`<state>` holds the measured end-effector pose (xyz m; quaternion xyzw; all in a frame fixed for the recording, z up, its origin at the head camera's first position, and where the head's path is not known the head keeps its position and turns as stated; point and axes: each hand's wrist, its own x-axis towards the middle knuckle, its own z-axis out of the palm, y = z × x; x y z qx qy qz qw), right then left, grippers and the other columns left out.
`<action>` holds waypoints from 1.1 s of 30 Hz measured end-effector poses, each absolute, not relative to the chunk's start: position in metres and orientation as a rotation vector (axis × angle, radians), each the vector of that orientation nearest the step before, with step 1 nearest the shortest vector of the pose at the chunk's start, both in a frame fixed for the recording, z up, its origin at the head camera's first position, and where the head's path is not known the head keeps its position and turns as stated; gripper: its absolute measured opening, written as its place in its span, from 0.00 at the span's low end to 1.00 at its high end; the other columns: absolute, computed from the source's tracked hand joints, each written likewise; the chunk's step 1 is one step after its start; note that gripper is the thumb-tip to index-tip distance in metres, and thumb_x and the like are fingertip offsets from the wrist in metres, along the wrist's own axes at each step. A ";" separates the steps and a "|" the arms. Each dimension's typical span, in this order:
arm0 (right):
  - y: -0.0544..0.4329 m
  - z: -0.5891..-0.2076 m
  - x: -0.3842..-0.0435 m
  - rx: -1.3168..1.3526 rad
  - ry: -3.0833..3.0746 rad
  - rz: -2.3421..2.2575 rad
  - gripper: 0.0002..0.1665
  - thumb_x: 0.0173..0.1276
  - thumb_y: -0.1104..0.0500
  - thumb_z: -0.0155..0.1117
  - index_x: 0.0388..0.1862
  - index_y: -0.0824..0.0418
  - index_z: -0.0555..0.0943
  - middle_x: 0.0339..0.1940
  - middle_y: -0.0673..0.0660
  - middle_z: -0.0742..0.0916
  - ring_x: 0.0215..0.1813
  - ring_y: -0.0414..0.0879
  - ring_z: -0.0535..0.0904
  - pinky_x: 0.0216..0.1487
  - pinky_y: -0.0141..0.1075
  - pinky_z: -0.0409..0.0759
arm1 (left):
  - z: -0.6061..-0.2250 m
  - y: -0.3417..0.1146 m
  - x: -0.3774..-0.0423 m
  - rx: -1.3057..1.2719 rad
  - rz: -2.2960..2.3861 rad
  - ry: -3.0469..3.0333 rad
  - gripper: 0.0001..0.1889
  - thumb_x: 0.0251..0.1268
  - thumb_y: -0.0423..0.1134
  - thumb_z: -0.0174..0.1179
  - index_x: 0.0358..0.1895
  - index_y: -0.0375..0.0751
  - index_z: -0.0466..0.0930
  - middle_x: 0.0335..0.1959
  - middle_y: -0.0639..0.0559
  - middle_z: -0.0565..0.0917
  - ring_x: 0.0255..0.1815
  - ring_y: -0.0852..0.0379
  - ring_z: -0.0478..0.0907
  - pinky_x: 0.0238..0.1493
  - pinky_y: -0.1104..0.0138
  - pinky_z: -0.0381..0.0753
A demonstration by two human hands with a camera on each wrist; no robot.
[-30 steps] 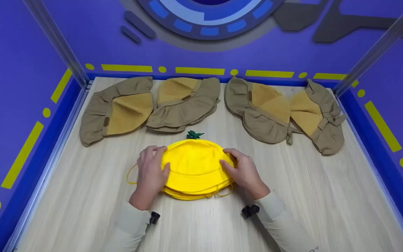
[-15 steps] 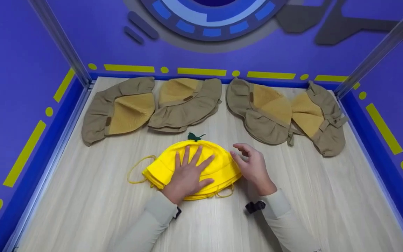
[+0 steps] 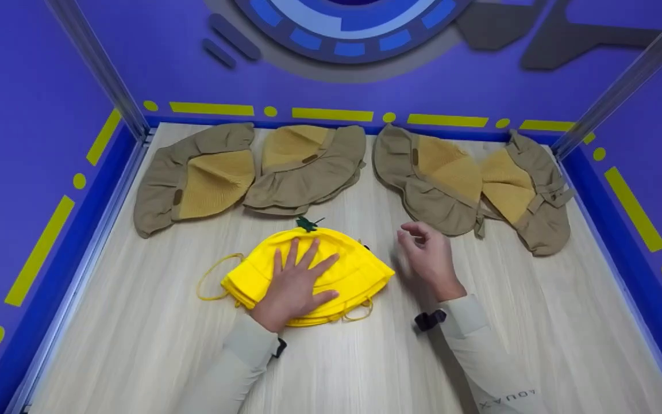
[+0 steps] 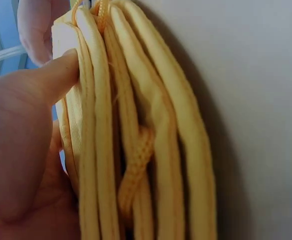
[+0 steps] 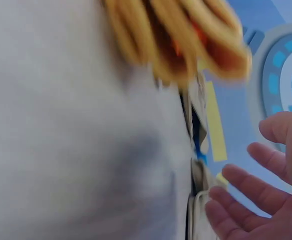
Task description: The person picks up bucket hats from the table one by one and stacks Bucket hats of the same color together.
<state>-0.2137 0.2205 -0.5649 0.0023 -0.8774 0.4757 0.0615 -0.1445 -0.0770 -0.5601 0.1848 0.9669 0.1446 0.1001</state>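
Note:
Several yellow bucket hats point(image 3: 360, 270) lie flat in a stack near the middle of the table, a green leafy tuft point(image 3: 308, 223) at the crown. Spread over the top hat, my left hand point(image 3: 293, 282) presses down with straight fingers. The left wrist view shows the stacked brims point(image 4: 155, 130) edge-on and a braided cord point(image 4: 136, 170) between them. My right hand point(image 3: 431, 256) is off to the right of the stack, apart from it, holding nothing. Its fingers are loosely bent in the right wrist view, beside the folded brim edges point(image 5: 185, 40).
Along the back edge lie tan sun hats with mustard crowns: a far-left hat point(image 3: 158, 178), a centre hat point(image 3: 308, 184), a right-hand hat point(image 3: 440, 201) and a far-right one point(image 3: 543, 224). Blue-purple walls point(image 3: 20, 115) enclose the table point(image 3: 135, 322) on three sides.
My left hand has gone from gripping the stack's left side to lying flat on top. My right hand has let go of the right side and moved away rightward. The stack has shifted slightly left.

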 end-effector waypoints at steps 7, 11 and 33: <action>0.234 -0.569 -0.226 -0.073 -2.593 1.422 0.11 0.73 0.54 0.66 0.45 0.59 0.88 0.41 0.55 0.91 0.43 0.46 0.85 0.45 0.26 0.81 | -0.559 -0.095 -0.149 0.502 0.419 2.843 0.38 0.71 0.69 0.54 0.81 0.70 0.55 0.86 0.49 0.48 0.85 0.31 0.38 0.76 0.28 0.41; 0.240 -0.570 -0.231 -0.082 -2.570 1.399 0.10 0.73 0.54 0.66 0.41 0.60 0.88 0.38 0.56 0.90 0.39 0.42 0.83 0.41 0.23 0.77 | -0.560 -0.101 -0.150 0.512 0.431 2.834 0.38 0.71 0.68 0.54 0.81 0.70 0.55 0.86 0.48 0.48 0.85 0.31 0.38 0.76 0.28 0.40; 0.283 -0.546 -0.280 -0.271 -2.602 1.202 0.14 0.74 0.53 0.64 0.45 0.61 0.87 0.39 0.59 0.88 0.40 0.45 0.80 0.42 0.32 0.76 | -0.561 -0.124 -0.154 0.462 0.575 2.833 0.38 0.69 0.67 0.57 0.80 0.67 0.59 0.85 0.48 0.51 0.86 0.33 0.36 0.77 0.29 0.37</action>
